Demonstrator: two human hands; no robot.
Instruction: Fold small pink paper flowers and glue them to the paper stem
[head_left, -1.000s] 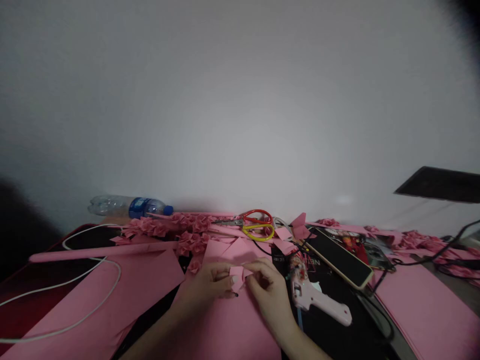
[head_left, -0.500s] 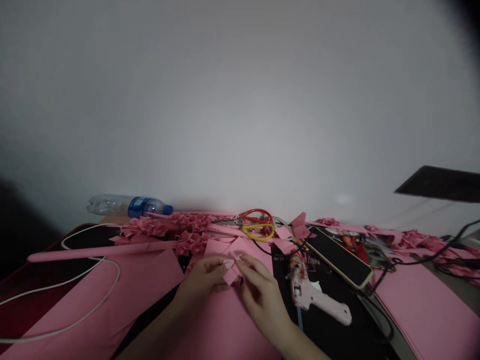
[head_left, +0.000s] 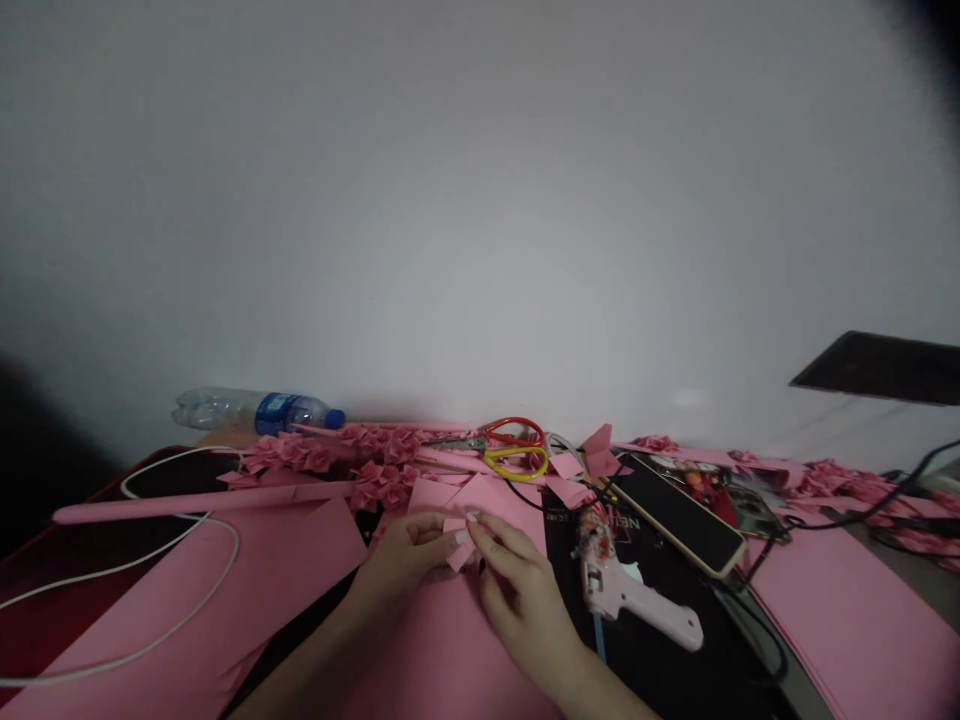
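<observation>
A small folded piece of pink paper (head_left: 459,556) is held between my two hands, low in the middle of the view. My left hand (head_left: 409,555) pinches its left side, thumb on top. From the right, the thumb and fingertips of my right hand (head_left: 517,575) close on its upper edge. Part of the paper is hidden behind the fingers. Below the hands lies a large pink paper sheet (head_left: 450,660). To the right of my right hand rests a pink glue gun (head_left: 637,595).
Scissors (head_left: 517,448) with red and yellow handles lie behind the hands among pink paper flowers (head_left: 386,480). A phone (head_left: 682,515) and cables are at the right. A plastic bottle (head_left: 259,411) lies by the wall. Pink sheets (head_left: 862,610) and a rolled pink stick (head_left: 202,502) flank the hands.
The fingers of my right hand have closed in at the upper edge of the small paper, and a fold in it sits differently. Everything else stays put.
</observation>
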